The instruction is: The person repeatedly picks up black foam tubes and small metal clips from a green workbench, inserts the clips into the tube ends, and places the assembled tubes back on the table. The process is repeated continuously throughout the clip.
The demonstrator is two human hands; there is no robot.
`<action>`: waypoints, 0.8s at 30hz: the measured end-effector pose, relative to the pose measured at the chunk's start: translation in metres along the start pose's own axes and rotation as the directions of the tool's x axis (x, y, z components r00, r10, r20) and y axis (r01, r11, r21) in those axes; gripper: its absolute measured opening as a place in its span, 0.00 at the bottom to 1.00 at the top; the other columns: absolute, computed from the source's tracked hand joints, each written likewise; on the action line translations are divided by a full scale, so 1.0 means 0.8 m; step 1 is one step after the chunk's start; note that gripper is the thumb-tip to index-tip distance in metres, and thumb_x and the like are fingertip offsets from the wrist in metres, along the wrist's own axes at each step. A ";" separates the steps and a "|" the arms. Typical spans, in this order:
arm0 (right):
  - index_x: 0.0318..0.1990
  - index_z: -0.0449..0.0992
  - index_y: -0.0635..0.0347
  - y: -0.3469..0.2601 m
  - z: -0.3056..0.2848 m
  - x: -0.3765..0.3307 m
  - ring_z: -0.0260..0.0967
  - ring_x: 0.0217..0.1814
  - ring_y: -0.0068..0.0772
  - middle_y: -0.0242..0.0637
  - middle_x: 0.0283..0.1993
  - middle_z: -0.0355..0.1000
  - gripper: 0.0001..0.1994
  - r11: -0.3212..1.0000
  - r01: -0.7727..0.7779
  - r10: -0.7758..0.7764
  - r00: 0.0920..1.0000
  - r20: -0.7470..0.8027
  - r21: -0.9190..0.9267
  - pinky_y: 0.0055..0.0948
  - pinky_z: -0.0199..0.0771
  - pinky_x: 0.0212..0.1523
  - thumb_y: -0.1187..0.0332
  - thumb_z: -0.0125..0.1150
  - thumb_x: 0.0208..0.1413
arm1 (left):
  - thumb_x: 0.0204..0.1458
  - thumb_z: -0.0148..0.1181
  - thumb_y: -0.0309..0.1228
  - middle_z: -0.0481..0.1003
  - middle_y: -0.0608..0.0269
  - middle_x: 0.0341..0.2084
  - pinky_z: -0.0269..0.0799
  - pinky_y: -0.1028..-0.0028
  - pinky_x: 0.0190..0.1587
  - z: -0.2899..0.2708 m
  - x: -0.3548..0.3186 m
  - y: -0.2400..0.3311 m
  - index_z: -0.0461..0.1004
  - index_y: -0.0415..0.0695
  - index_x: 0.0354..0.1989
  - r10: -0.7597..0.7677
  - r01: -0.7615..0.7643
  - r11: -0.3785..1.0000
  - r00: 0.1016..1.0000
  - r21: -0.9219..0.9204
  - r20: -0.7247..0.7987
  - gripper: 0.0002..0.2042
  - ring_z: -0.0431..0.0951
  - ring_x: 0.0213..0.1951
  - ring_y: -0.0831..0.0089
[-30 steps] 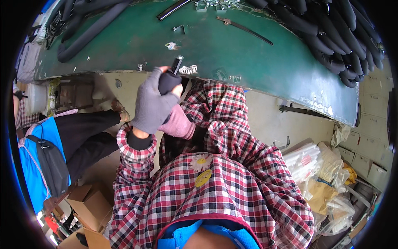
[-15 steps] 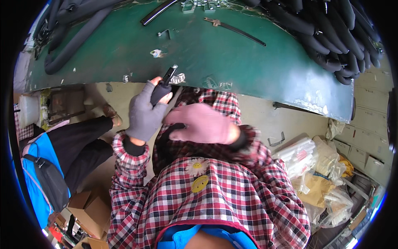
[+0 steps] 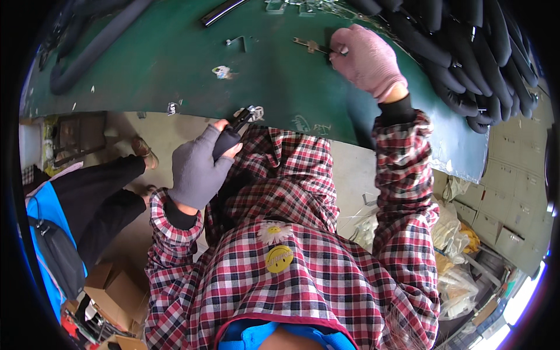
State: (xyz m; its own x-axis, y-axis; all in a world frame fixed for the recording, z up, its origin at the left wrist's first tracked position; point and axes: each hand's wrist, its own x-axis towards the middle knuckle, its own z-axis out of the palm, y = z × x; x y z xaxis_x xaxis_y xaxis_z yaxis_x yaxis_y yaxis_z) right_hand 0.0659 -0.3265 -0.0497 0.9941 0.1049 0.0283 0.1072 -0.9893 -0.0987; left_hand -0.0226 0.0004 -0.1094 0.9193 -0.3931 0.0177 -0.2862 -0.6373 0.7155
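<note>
A green worktable (image 3: pixel 175 64) is seen from above, its near edge curving across the upper half of the view. The left hand (image 3: pixel 198 169), in a grey fingerless glove, is held just off that near edge; its fingers are wrapped tight around the dark handle of a pair of pliers (image 3: pixel 236 128), whose metal tip points up and right toward the table edge. Whether the tip touches the table cannot be told.

The right hand (image 3: pixel 367 58), in a pink glove, is stretched well out over the tabletop. Its fingers are drawn together at a thin metal strip (image 3: pixel 309 44) that lies flat on the green surface, with the strip's right end meeting the fingertips; whether the strip is pinched or only touched cannot be told. The 2 hands are well apart.

Both forearms are covered by the sleeves of a red plaid shirt (image 3: pixel 315 274), on whose front 1 daisy badge (image 3: pixel 274 232) and 1 yellow round badge (image 3: pixel 280 258) are pinned.

Black rubber hoses (image 3: pixel 466 64) are heaped on the table's right side, just beyond the right hand, and a further hose (image 3: pixel 93 52) is curved along its left side. A small bent metal bracket (image 3: pixel 235 41) lies on the green surface between them. To the left, below the table, another person's dark trouser leg (image 3: pixel 99 192) is seen above cardboard boxes (image 3: pixel 114 289) on the floor.
</note>
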 end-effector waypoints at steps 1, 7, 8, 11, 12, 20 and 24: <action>0.34 0.84 0.56 -0.003 -0.006 0.003 0.78 0.39 0.50 0.44 0.33 0.78 0.09 1.000 -0.016 0.016 0.996 0.093 -0.004 0.41 0.78 0.43 0.65 0.66 0.45 | 0.55 0.68 0.35 0.81 0.49 0.30 0.78 0.65 0.36 -0.004 0.000 0.003 0.75 0.39 0.54 -0.008 0.007 1.000 1.000 0.006 0.021 0.21 0.84 0.32 0.55; 0.33 0.74 0.56 -0.018 0.010 -0.038 0.72 0.40 0.50 0.39 0.34 0.73 0.06 0.988 0.150 -0.140 0.968 -0.208 0.030 0.40 0.74 0.42 0.74 0.64 0.47 | 0.54 0.68 0.35 0.81 0.49 0.29 0.77 0.64 0.35 -0.010 -0.002 0.008 0.75 0.40 0.54 0.017 -0.017 1.000 1.000 0.009 0.024 0.21 0.84 0.32 0.53; 0.34 0.75 0.57 -0.018 0.011 -0.045 0.73 0.37 0.45 0.38 0.34 0.73 0.05 0.976 0.175 -0.142 0.962 -0.234 0.127 0.37 0.74 0.40 0.75 0.62 0.50 | 0.54 0.68 0.35 0.81 0.48 0.29 0.77 0.64 0.34 -0.010 -0.003 0.008 0.75 0.40 0.54 0.014 -0.014 1.000 1.000 -0.005 0.018 0.21 0.84 0.32 0.53; 0.40 0.77 0.60 -0.028 -0.001 -0.066 0.71 0.31 0.31 0.36 0.32 0.73 0.05 0.742 -0.002 -0.002 1.000 0.005 0.670 0.28 0.73 0.36 0.76 0.59 0.56 | 0.54 0.68 0.35 0.80 0.48 0.29 0.77 0.63 0.34 -0.006 -0.003 0.003 0.75 0.41 0.54 0.043 -0.042 0.999 0.999 -0.012 0.008 0.21 0.84 0.31 0.52; 0.42 0.77 0.61 -0.031 -0.008 -0.069 0.70 0.30 0.26 0.35 0.31 0.73 0.07 0.563 -0.138 0.022 0.988 0.153 0.815 0.25 0.73 0.35 0.76 0.59 0.58 | 0.54 0.68 0.35 0.80 0.48 0.29 0.77 0.63 0.34 -0.006 -0.003 0.002 0.74 0.41 0.55 0.039 -0.039 0.999 0.999 -0.005 0.015 0.21 0.84 0.31 0.52; 0.39 0.82 0.61 -0.041 -0.012 -0.036 0.71 0.27 0.30 0.37 0.26 0.74 0.09 0.632 -0.003 -0.377 0.873 0.311 0.775 0.27 0.72 0.32 0.66 0.67 0.56 | 0.54 0.69 0.34 0.80 0.47 0.28 0.77 0.63 0.33 -0.011 -0.005 0.003 0.74 0.43 0.55 0.013 -0.014 1.000 0.999 0.027 0.045 0.21 0.83 0.31 0.51; 0.39 0.83 0.58 -0.043 -0.009 -0.019 0.75 0.29 0.35 0.38 0.28 0.76 0.08 0.684 0.107 -0.466 0.825 0.320 0.722 0.30 0.74 0.33 0.66 0.66 0.56 | 0.53 0.69 0.34 0.80 0.47 0.28 0.77 0.63 0.33 -0.009 -0.005 0.004 0.74 0.42 0.55 0.031 -0.031 1.000 0.999 0.001 0.033 0.22 0.83 0.31 0.51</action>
State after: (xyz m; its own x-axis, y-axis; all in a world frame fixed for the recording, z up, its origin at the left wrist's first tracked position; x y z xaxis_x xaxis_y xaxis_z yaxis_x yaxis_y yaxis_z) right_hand 0.0471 -0.2949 -0.0396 0.7758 0.5800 -0.2485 0.1923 -0.5924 -0.7824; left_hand -0.0252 0.0052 -0.1022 0.9005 -0.4346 0.0166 -0.3150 -0.6254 0.7139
